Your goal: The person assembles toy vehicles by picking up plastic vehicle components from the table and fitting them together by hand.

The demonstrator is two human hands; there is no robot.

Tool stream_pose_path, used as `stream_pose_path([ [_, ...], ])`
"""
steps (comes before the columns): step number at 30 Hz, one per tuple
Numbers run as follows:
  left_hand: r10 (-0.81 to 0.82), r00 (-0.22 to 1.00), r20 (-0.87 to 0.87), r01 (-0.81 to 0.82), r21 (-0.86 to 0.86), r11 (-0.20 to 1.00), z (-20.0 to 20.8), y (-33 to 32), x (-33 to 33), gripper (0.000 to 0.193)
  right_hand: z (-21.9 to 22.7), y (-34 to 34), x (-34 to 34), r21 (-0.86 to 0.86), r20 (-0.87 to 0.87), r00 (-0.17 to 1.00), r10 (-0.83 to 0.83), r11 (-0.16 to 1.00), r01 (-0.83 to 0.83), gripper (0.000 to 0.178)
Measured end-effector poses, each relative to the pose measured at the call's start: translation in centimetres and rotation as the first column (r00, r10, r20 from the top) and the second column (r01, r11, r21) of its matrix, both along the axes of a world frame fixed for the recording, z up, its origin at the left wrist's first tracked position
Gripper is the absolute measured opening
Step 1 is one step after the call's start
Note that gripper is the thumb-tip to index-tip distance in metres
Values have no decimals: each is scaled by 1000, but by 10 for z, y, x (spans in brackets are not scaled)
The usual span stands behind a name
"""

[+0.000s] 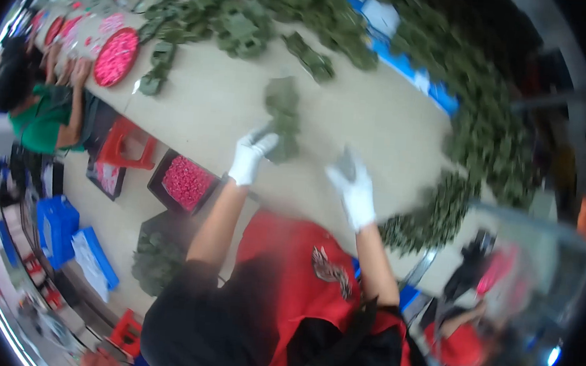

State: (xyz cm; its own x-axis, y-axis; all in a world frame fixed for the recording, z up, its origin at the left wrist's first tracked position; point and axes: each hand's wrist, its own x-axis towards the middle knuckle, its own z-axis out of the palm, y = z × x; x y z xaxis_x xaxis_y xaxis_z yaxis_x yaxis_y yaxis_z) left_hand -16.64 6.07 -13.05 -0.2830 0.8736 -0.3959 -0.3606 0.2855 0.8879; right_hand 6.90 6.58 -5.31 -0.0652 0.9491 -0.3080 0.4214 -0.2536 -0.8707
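While a green fabric-like leaf strip (284,117) lies on the pale table (203,100), the gloved left hand (249,159) meets its near end.
Its long axis points away from the wearer; blur hides whether the left fingers pinch it or merely touch. Right of it, the gloved right hand (353,188) holds thumb and fingers parted; leaf heaps (240,24) lie beyond.

Blur smears the right hand (355,193) and the leafy green strip (284,117)
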Motion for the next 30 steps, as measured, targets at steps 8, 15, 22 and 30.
stream_pose_path([
  [8,-508,254,-823,966,188,178,120,-8,32,18,43,22,45,-286,-125,616,777,567,-773,79],
  [15,-452,874,-178,470,72,880,67,-8,56,32,7,-55,74,-476,-510,840,185,752,-455,44],
  [22,-581,774,-251,610,52,791,45,-49,128,118,-44,-103,38,-44,-2,992,-126,991,126,75],
  [30,-811,578,87,816,-59,575,41,-10,93,90,-63,-73,59,-367,-315,949,15,920,-137,69],
])
